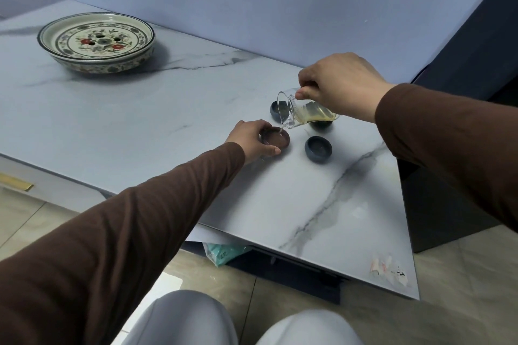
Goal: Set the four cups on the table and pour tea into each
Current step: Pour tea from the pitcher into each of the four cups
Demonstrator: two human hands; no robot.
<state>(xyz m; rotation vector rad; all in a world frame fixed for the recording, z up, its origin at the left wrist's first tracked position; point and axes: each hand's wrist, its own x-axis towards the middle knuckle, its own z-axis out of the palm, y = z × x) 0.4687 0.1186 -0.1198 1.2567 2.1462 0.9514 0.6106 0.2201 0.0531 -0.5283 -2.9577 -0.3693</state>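
Tea runs in a thin stream from the clear glass pitcher (301, 112) I have tilted in my right hand (339, 85), whose fingers are closed on its rim, into the brown round ceramic cup (276, 138). My left hand (252, 140) is curled around that cup's left side, steadying it on the white marble-veined tabletop (168, 109). One dark blue round cup (318, 148) stands just to the right; two more dark cups (279, 109) sit behind the pitcher, partly hidden by it. A floral-painted ceramic tea tray (96, 42) sits well apart at the far left.
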